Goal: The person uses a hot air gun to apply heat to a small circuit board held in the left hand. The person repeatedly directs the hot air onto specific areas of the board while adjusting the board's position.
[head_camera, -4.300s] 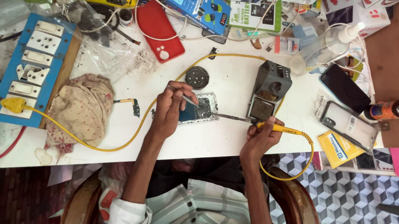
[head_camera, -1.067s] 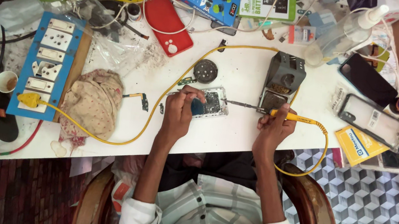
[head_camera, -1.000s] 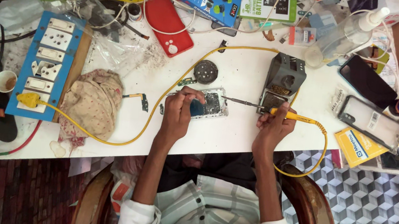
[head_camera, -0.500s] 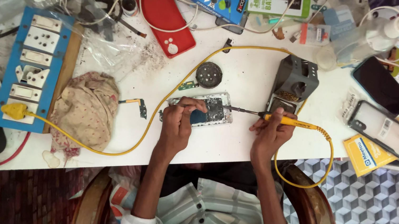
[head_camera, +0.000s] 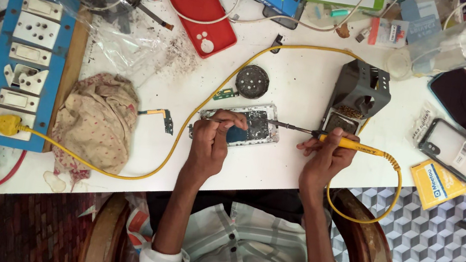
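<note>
Right hand (head_camera: pixel 328 158) is closed pen-style around the yellow soldering iron (head_camera: pixel 352 145), tip reaching left onto the opened phone (head_camera: pixel 243 127) lying mid-table just in front of the iron stand (head_camera: pixel 358 95). Left hand (head_camera: pixel 210 143) has its fingers curled down on the phone's near-left end, pinning it. Judgement: brief tip contact, wrist braced, yellow cord (head_camera: pixel 199 107) kept off the board.

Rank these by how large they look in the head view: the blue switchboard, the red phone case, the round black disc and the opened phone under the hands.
1. blue switchboard
2. red phone case
3. opened phone, partly hidden by the left hand, so its place after the case is unsure
4. round black disc
</note>
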